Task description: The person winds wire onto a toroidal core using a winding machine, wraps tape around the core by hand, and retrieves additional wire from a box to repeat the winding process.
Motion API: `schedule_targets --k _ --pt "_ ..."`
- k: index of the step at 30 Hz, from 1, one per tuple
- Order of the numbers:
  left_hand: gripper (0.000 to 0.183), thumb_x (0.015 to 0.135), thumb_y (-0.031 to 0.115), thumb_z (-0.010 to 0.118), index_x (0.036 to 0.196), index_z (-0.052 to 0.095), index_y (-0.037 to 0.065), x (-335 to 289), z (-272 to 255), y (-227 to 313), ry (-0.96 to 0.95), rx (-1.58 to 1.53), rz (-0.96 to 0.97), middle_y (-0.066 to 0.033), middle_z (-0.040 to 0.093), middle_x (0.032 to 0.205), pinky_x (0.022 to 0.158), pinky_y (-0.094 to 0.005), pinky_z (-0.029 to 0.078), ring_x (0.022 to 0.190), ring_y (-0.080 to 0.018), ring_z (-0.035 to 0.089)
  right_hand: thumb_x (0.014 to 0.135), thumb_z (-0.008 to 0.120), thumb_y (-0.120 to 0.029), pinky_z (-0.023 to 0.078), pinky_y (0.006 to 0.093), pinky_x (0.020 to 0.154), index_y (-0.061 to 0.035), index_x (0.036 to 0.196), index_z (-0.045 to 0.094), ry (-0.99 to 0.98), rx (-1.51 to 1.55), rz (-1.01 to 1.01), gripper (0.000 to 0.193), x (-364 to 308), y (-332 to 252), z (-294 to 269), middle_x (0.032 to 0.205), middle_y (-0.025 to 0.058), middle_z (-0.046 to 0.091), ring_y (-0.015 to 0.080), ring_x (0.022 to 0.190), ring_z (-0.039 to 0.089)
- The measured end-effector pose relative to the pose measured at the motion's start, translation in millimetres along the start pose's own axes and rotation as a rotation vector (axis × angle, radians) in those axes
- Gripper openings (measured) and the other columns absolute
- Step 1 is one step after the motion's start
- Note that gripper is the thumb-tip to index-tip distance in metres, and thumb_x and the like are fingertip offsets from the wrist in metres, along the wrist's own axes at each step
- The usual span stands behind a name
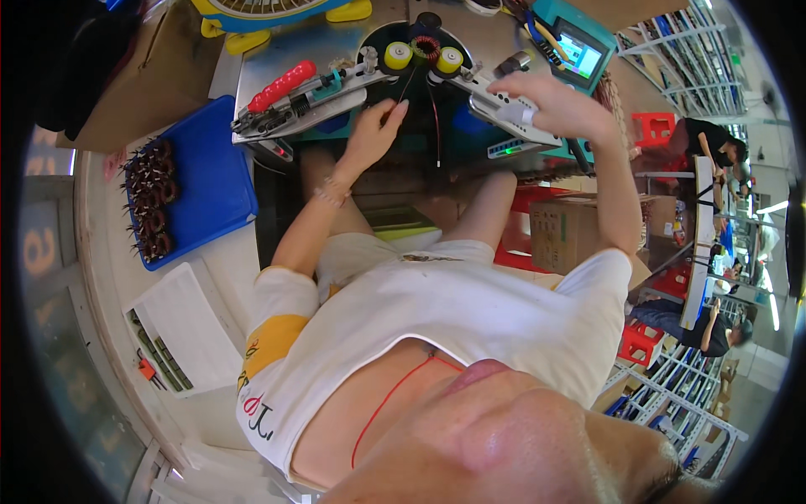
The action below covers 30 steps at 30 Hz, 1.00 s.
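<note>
One wound ring coil [426,58] sits in the winding machine, between two yellow rollers [398,55] and one black roller [429,23]. Reddish turns seem to cover much of its visible rim, so the winding looks well advanced, though the ring is too small to tell whether any gap is left. Two leads remain loose from it: one short wire [408,84] slants down toward the left hand [375,133], whose thumb and index finger appear to pinch its end, and one longer lead [437,126] hangs straight down with its tip free. The right hand [550,102] is over the machine's right metal arm [495,101], fingers bent; whether it grips anything I cannot tell. This coil is still in the machine and uncut as far as the view shows, while a blue tray [210,189] on the left bears many similar coils [153,202], apparently done, crowded along one side with leads sticking up and too tangled to count. Also counted: one red-handled clamp [282,86] on the left metal arm, one lit screen [579,55] and one white tray [185,311] with a few green strips [173,365].
</note>
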<state>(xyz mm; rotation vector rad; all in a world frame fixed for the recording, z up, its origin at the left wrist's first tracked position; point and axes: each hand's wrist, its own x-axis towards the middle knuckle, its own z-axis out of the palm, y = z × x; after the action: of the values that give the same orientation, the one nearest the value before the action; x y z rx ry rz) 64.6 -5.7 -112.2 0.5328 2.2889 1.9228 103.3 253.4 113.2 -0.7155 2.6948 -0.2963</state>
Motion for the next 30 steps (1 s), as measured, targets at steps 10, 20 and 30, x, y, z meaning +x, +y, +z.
schedule_targets --k 10,20,30 --pt "0.022 0.098 0.021 0.059 0.092 0.064 0.000 -7 -64 144 0.058 0.390 0.325 -0.0102 0.065 0.073 0.055 -0.0305 0.048 0.061 -0.0172 0.063 0.080 0.064 -0.003 0.048 0.0452 0.088 -0.0104 0.127 0.057 0.575 -0.177 -0.157 0.048 57 -15 37 0.119 0.0147 0.057 0.0377 0.107 0.059" --pt "0.046 0.097 0.039 0.057 0.077 0.059 -0.003 27 -146 137 0.054 0.691 0.276 -0.0203 0.043 0.060 0.055 -0.0388 0.039 0.055 -0.0322 0.042 0.064 0.074 -0.003 0.046 0.0442 0.086 -0.0121 0.122 0.050 0.886 -0.453 0.063 0.063 113 -39 94 0.118 0.0141 0.049 0.0350 0.108 0.055" --pt "0.055 0.106 0.035 0.043 0.057 0.042 0.009 2 -207 136 0.184 -0.394 0.323 0.0013 0.037 0.048 0.038 -0.0245 0.023 0.039 -0.0076 0.032 0.066 0.071 -0.008 0.046 0.0430 0.081 -0.0110 0.108 0.056 0.938 -0.493 -0.010 0.044 121 -28 96 0.099 0.0149 0.055 0.0348 0.096 0.060"
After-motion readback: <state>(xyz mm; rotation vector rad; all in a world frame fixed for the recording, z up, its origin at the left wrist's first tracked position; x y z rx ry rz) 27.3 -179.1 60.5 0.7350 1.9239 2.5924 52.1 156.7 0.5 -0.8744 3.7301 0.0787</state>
